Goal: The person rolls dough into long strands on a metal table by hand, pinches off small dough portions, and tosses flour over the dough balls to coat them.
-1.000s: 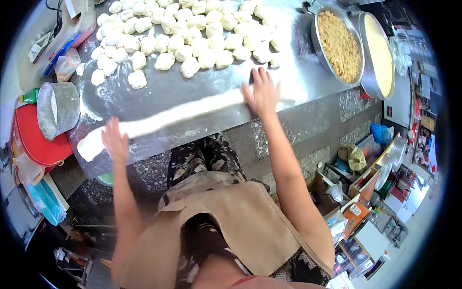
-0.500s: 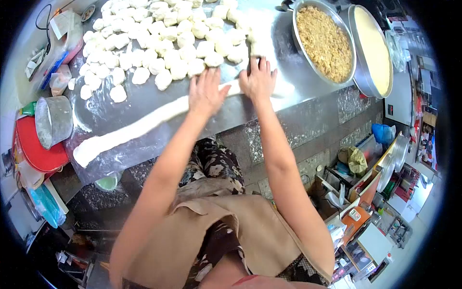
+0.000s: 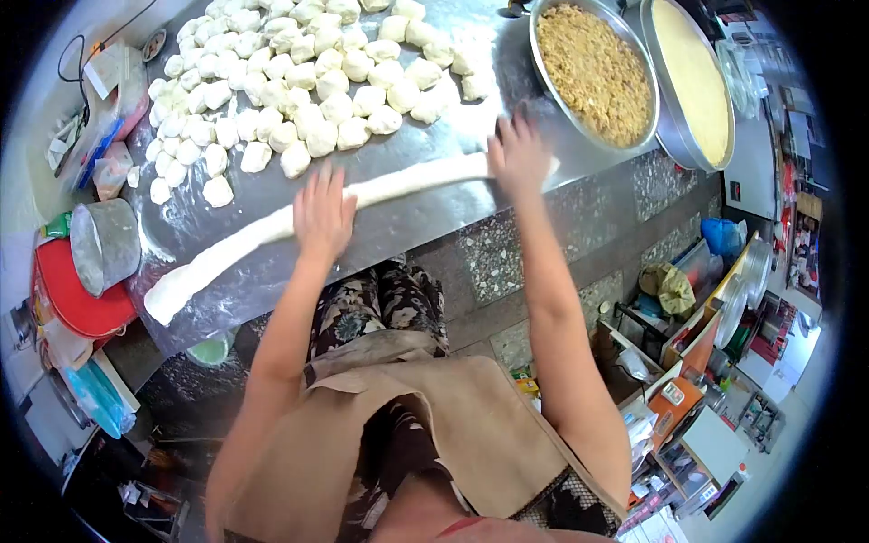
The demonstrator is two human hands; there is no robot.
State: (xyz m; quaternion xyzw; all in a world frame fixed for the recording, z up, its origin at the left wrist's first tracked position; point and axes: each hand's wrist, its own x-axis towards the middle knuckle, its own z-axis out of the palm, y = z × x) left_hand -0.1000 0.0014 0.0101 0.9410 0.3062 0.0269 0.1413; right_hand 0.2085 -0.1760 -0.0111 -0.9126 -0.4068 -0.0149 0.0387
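Here, dough point(image 3: 262, 230) crosses floury metal point(image 3: 407, 222) above speckled floor point(image 3: 489, 264).

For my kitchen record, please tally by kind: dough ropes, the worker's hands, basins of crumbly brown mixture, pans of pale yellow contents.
Dough rope: 1
Left hand and right hand: 2
Basin of brown mixture: 1
Pan of pale yellow contents: 1
Total: 5

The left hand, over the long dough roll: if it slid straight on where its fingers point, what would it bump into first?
Most likely one of the nearest loose dough pieces: the left hand points toward them, though exactly which comes first is hard to judge.
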